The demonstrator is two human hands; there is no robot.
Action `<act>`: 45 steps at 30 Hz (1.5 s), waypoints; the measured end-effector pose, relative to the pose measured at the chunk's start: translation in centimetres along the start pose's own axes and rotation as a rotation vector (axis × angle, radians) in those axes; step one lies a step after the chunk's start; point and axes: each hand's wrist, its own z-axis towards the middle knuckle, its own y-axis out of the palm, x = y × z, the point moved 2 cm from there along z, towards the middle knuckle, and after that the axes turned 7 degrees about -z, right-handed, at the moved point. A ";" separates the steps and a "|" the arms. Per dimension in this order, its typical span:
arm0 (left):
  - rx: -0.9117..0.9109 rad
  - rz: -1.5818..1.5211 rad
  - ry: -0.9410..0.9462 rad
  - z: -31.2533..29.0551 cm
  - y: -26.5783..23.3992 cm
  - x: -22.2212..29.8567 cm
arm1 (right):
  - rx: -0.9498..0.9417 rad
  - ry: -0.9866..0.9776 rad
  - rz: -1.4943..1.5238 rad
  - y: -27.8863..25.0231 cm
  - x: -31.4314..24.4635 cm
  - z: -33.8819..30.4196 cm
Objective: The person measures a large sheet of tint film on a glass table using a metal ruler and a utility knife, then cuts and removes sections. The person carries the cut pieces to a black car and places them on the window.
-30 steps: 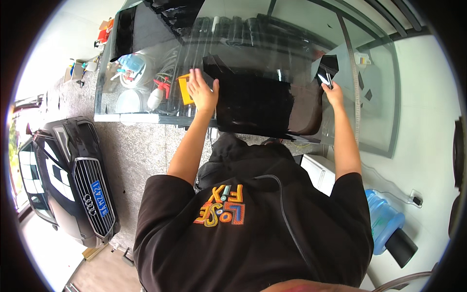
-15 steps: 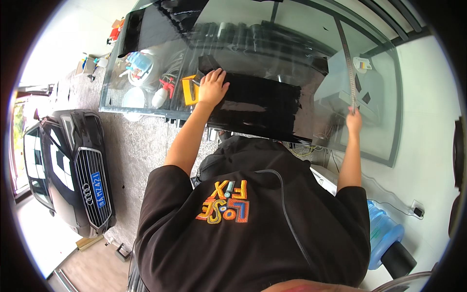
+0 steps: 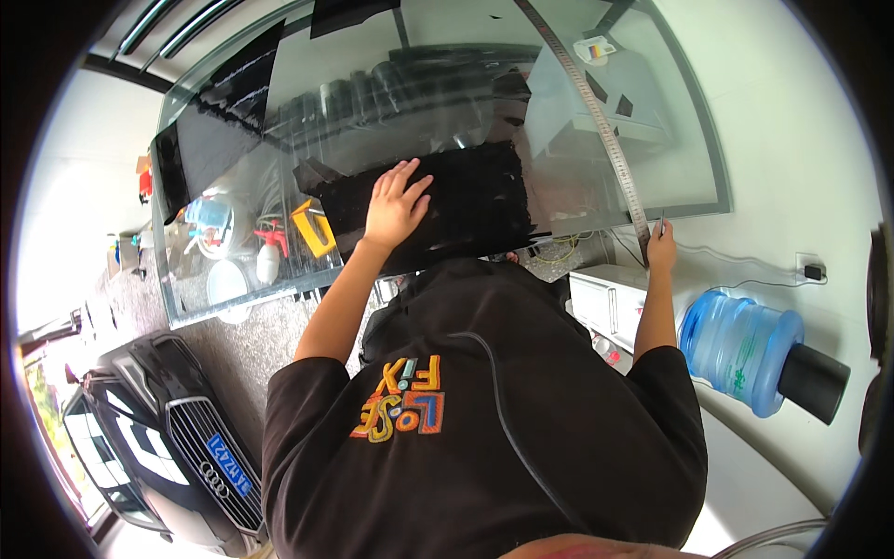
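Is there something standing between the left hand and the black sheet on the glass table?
Nothing visible does: the left hand appears to rest directly on the black sheet. The yellow tool lies apart, to the hand's left.

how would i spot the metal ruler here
Find the big glass tabletop, then its right-hand part, past the black film sheet. The ruler runs from the far side toward the right hand, its near end jutting past the edge. Unlike the small dark scraps beside it, it is one long, narrow, silvery strip.
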 end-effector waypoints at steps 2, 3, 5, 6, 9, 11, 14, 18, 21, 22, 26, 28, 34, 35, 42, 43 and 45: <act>0.014 -0.070 0.031 1.4 0.4 0.8 | 0.012 -0.021 0.019 -0.3 -0.2 -0.2; 0.017 -0.099 0.036 2.0 0.5 1.2 | 0.025 -0.021 0.034 -0.6 -0.5 -0.3; 0.030 -0.149 0.053 3.4 0.7 2.1 | 0.052 -0.023 0.063 -1.5 -1.0 -0.5; 0.026 -0.194 0.054 4.1 0.9 2.5 | 0.046 -0.030 0.138 -2.0 -1.0 -0.5; 0.021 -0.310 0.054 6.2 1.8 3.6 | 0.006 -0.031 0.356 -4.2 -1.2 -0.9; 0.025 -0.426 -0.010 7.4 1.7 4.3 | -0.057 -0.002 0.506 -6.3 -3.0 -1.9; 0.023 -0.634 -0.174 9.1 2.2 4.6 | -0.103 -0.015 0.577 -9.3 -4.4 -2.6; 0.063 -1.139 -0.509 10.0 2.0 4.1 | -0.077 -0.228 0.578 -11.4 -7.4 -2.6; 0.281 -1.529 -0.526 11.3 -2.3 4.6 | -0.218 -0.328 0.630 -11.4 -10.3 -2.0; 0.368 -1.675 -0.482 11.9 -4.0 4.6 | -0.255 -0.357 0.645 -11.3 -11.0 -1.7; 0.931 -1.677 -0.509 10.0 -12.5 3.8 | -0.411 -0.638 0.443 -11.1 -16.2 0.5; 0.912 -1.641 -0.492 6.3 -14.1 1.0 | -0.419 -0.761 0.470 -9.7 -19.3 1.4; 1.288 -1.314 -0.831 -4.9 -15.9 -5.7 | -0.410 -1.132 0.333 -5.0 -26.7 2.5; 1.316 -1.295 -0.892 -7.1 -15.5 -6.6 | -0.405 -1.184 0.322 -3.7 -27.6 2.3; 1.458 -1.331 -1.181 -17.2 -12.2 -10.8 | -0.411 -1.236 0.217 0.7 -31.3 -0.2; 1.476 -1.341 -1.202 -18.2 -11.9 -11.3 | -0.423 -1.214 0.144 0.4 -32.0 -1.0; 1.510 -1.325 -1.233 -19.3 -11.1 -12.5 | -0.359 -1.277 0.203 1.1 -32.3 -1.0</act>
